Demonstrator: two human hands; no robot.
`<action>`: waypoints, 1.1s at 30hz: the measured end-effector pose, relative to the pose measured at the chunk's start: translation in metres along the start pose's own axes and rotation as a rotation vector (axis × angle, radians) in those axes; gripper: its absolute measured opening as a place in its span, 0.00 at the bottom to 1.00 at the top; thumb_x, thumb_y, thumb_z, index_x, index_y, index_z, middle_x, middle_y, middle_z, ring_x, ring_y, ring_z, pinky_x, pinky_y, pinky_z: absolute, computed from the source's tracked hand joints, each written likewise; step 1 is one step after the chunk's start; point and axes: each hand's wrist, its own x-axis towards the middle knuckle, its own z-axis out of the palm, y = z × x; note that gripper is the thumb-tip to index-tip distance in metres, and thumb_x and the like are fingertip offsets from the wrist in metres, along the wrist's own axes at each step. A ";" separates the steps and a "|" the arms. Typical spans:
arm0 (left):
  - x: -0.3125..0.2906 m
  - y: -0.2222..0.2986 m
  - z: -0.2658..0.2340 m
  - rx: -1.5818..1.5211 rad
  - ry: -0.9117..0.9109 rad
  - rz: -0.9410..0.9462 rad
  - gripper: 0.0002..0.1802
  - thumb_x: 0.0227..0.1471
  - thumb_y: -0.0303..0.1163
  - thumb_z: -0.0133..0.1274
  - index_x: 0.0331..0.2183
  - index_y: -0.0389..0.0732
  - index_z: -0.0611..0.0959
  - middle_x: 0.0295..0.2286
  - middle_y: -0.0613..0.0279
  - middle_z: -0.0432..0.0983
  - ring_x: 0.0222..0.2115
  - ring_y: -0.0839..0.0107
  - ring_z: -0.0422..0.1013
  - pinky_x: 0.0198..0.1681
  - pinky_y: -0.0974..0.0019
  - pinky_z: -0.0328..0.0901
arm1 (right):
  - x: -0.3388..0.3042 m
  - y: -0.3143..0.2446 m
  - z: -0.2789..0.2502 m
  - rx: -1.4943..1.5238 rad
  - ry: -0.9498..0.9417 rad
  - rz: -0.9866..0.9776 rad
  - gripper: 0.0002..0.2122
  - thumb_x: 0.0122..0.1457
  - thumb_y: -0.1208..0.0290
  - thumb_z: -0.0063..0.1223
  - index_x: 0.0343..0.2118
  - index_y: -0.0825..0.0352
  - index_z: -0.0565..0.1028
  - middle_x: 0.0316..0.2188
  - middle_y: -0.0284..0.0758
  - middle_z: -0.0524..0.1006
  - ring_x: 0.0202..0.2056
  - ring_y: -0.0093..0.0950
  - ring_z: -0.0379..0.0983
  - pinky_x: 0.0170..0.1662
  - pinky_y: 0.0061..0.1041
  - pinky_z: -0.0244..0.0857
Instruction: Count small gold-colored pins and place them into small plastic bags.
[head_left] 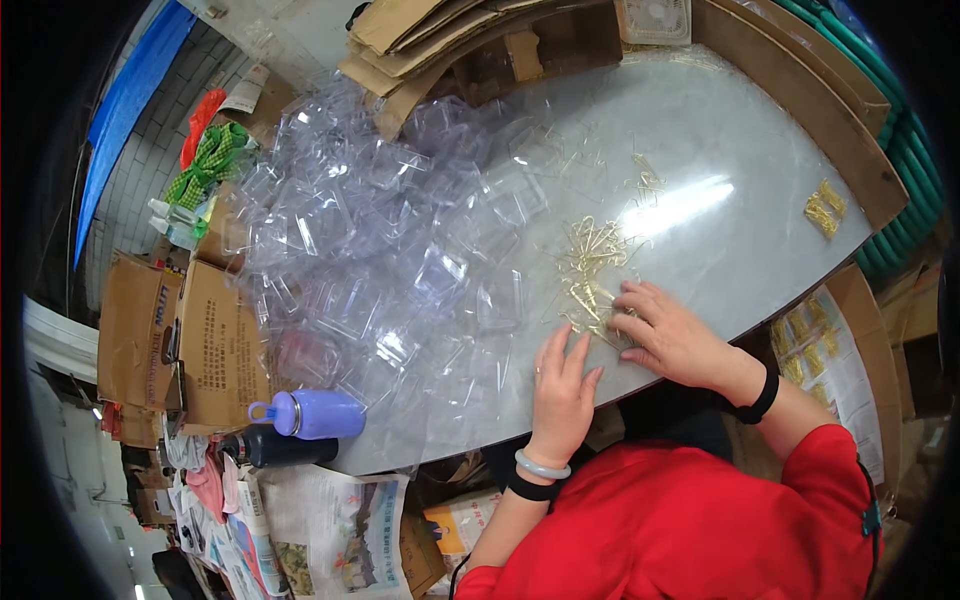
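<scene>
A loose pile of thin gold-coloured wire hooks [592, 255] lies on the grey tabletop in front of me. My left hand [563, 395] is at the near-left side of the pile, its fingers apart and the fingertips close to the lowest hooks. Reaching in from the right, my right hand [672, 335] has bent, spread fingers at the pile's near-right side. Its fingertips partly cover some hooks, and whether they touch them is hard to see. Nothing shows gripped in either hand. A few more hooks [647, 182] are scattered farther back.
Clear plastic boxes [350, 220] heap over the table's left half. A purple bottle [325, 414] and a black bottle [280, 447] stand at the near-left edge. Gold bundles [825, 209] lie far right. Cardboard [800, 100] borders the back; more bundles sit in a box [875, 370] below.
</scene>
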 end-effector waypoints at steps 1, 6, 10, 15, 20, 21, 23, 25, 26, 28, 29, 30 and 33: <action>0.002 0.001 0.000 0.068 0.007 0.032 0.27 0.53 0.24 0.59 0.55 0.33 0.74 0.58 0.43 0.63 0.59 0.42 0.60 0.62 0.48 0.57 | -0.001 0.005 0.003 0.008 0.002 0.004 0.19 0.58 0.67 0.60 0.52 0.66 0.71 0.54 0.46 0.69 0.63 0.49 0.59 0.68 0.45 0.53; 0.005 -0.003 0.000 0.223 -0.038 0.059 0.32 0.51 0.28 0.63 0.57 0.34 0.73 0.60 0.42 0.62 0.61 0.40 0.57 0.63 0.46 0.55 | -0.014 0.014 0.002 0.163 0.172 0.064 0.19 0.53 0.67 0.64 0.48 0.64 0.74 0.49 0.41 0.72 0.57 0.47 0.65 0.61 0.41 0.60; -0.001 0.002 -0.005 0.294 -0.026 -0.013 0.38 0.50 0.36 0.65 0.58 0.30 0.70 0.60 0.39 0.60 0.61 0.39 0.55 0.63 0.45 0.54 | -0.027 -0.007 -0.023 -0.153 0.182 0.257 0.19 0.53 0.68 0.64 0.48 0.63 0.75 0.46 0.38 0.72 0.49 0.42 0.68 0.54 0.37 0.62; 0.006 0.007 0.004 0.308 -0.061 0.037 0.41 0.50 0.40 0.66 0.58 0.28 0.68 0.59 0.39 0.60 0.61 0.39 0.55 0.63 0.45 0.54 | -0.023 -0.009 0.004 -0.131 0.256 0.177 0.12 0.51 0.72 0.59 0.41 0.61 0.79 0.38 0.33 0.74 0.43 0.36 0.69 0.50 0.34 0.62; 0.006 0.000 0.007 0.255 -0.062 0.081 0.42 0.50 0.40 0.65 0.60 0.29 0.67 0.59 0.40 0.60 0.60 0.39 0.57 0.63 0.43 0.54 | -0.014 -0.012 0.016 0.063 0.130 0.149 0.15 0.50 0.72 0.58 0.43 0.62 0.79 0.43 0.34 0.76 0.47 0.36 0.70 0.53 0.37 0.62; 0.005 -0.002 0.007 0.256 -0.061 0.077 0.42 0.50 0.40 0.65 0.60 0.29 0.67 0.59 0.40 0.60 0.60 0.39 0.57 0.63 0.43 0.54 | -0.011 -0.011 0.013 0.065 0.127 0.147 0.15 0.50 0.72 0.58 0.43 0.62 0.79 0.43 0.34 0.76 0.47 0.36 0.70 0.53 0.37 0.62; 0.003 -0.005 0.007 0.223 -0.055 0.092 0.41 0.51 0.39 0.65 0.60 0.29 0.67 0.59 0.40 0.61 0.60 0.39 0.57 0.63 0.42 0.54 | 0.000 -0.007 0.001 -0.125 0.273 0.141 0.21 0.52 0.64 0.62 0.49 0.62 0.76 0.52 0.38 0.74 0.54 0.38 0.68 0.57 0.42 0.60; 0.003 -0.003 0.002 0.193 -0.054 0.089 0.41 0.51 0.39 0.64 0.60 0.29 0.67 0.59 0.41 0.61 0.60 0.39 0.57 0.64 0.42 0.53 | 0.003 -0.004 -0.011 -0.210 0.208 0.129 0.28 0.51 0.58 0.66 0.54 0.63 0.73 0.58 0.39 0.70 0.59 0.40 0.65 0.60 0.46 0.57; 0.003 -0.002 0.000 0.164 -0.055 0.090 0.40 0.52 0.39 0.64 0.60 0.30 0.67 0.58 0.42 0.62 0.60 0.40 0.57 0.64 0.42 0.53 | 0.003 -0.004 -0.011 -0.152 0.131 0.129 0.28 0.50 0.58 0.66 0.54 0.64 0.73 0.58 0.40 0.71 0.59 0.40 0.65 0.61 0.46 0.56; 0.006 -0.001 -0.001 0.164 -0.066 0.120 0.39 0.52 0.38 0.64 0.60 0.30 0.68 0.58 0.42 0.62 0.60 0.40 0.57 0.64 0.42 0.53 | 0.005 -0.006 -0.012 -0.068 0.013 0.086 0.26 0.51 0.62 0.65 0.53 0.66 0.73 0.53 0.40 0.73 0.57 0.41 0.66 0.60 0.43 0.58; 0.007 -0.002 0.000 0.169 -0.082 0.149 0.38 0.52 0.36 0.63 0.59 0.31 0.68 0.57 0.43 0.62 0.60 0.40 0.57 0.64 0.42 0.53 | 0.006 -0.007 -0.013 -0.074 0.009 0.084 0.26 0.51 0.62 0.65 0.53 0.66 0.73 0.53 0.40 0.73 0.57 0.41 0.66 0.60 0.43 0.58; 0.006 -0.001 -0.001 0.165 -0.080 0.143 0.38 0.52 0.36 0.63 0.59 0.31 0.68 0.57 0.43 0.62 0.60 0.40 0.57 0.64 0.42 0.53 | 0.006 -0.009 -0.013 0.004 -0.041 0.057 0.24 0.53 0.65 0.64 0.52 0.67 0.73 0.52 0.39 0.73 0.55 0.41 0.67 0.59 0.41 0.61; 0.005 0.000 0.000 0.218 -0.086 0.165 0.33 0.52 0.34 0.62 0.57 0.33 0.72 0.57 0.45 0.63 0.60 0.42 0.57 0.64 0.42 0.54 | 0.018 -0.003 -0.019 0.059 -0.052 0.027 0.19 0.54 0.73 0.57 0.50 0.67 0.74 0.49 0.39 0.74 0.50 0.40 0.69 0.54 0.36 0.66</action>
